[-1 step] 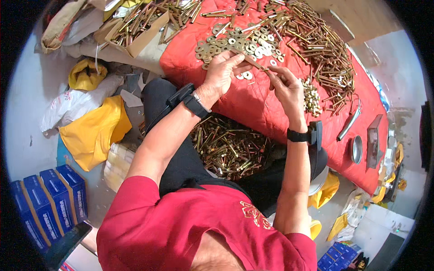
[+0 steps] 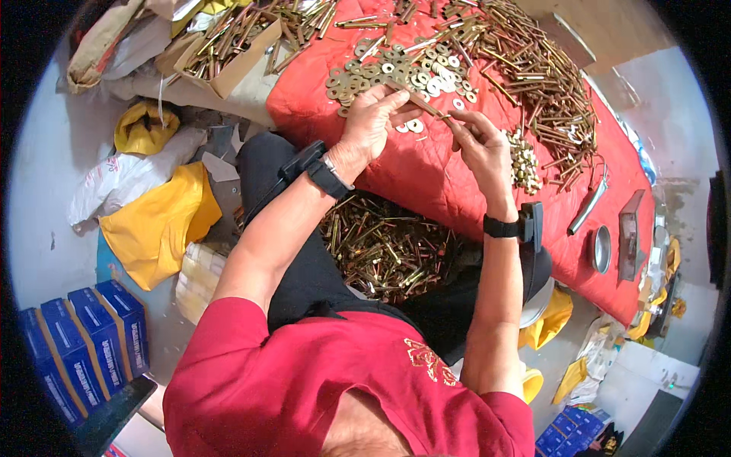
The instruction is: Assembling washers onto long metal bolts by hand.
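Observation:
Over the near edge of the red cloth (image 2: 434,183), both hands meet at a slim brass-coloured metal tube (image 2: 420,100). My left hand (image 2: 371,126) is closed round its left end. At the tube's right end, my right hand (image 2: 481,146) is pinched, with its fingers hiding any small part held there. Just beyond lie flat round washers (image 2: 358,80) in a loose spread. Small brass-coloured nuts (image 2: 525,166) are heaped right of my right hand. Farther right sits a large pile of metal tubes (image 2: 560,114). Below my hands, between my legs, are many bolt-like metal pieces (image 2: 388,251).
A cardboard box (image 2: 236,65) of tubes stands at the far left. On the cloth's right side are a silver-handled tool (image 2: 586,209), a round metal bowl (image 2: 601,250) and a metal block (image 2: 631,236). Blue boxes (image 2: 99,335) and a yellow bag (image 2: 164,225) lie to my left.

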### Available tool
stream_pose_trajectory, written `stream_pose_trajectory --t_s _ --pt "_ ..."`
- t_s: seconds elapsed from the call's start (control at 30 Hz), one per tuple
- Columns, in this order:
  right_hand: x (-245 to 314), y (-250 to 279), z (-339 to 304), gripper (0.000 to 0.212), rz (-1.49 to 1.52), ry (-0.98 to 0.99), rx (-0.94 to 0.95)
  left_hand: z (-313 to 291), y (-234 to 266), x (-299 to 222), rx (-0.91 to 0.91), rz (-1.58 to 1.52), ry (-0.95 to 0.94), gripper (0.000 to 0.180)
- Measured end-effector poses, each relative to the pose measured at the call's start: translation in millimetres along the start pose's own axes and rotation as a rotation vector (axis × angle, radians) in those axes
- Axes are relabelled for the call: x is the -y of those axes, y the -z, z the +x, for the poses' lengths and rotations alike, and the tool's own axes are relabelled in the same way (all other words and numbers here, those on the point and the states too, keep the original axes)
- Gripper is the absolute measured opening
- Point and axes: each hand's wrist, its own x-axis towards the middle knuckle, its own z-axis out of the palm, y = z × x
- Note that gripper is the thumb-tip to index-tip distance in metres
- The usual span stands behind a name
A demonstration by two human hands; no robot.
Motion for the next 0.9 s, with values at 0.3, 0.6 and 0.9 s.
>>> stream_pose_trajectory --t_s 0.3,0.6,0.9 --pt "-14.7 -4.2 0.8 0.018 0.078 0.022 0.025 -1.3 2.9 0.8 0.044 0.039 0.031 0.013" --pt "-16.8 -11.0 1.9 0.015 -0.086 0.233 -0.194 -5.0 -8.8 8.9 0.051 0.032 0.176 0.008" --pt "-20.3 -34.0 20.8 0.029 0.044 0.437 -0.192 -6.6 -26.7 19.9 0.020 -0.032 0.161 0.015"
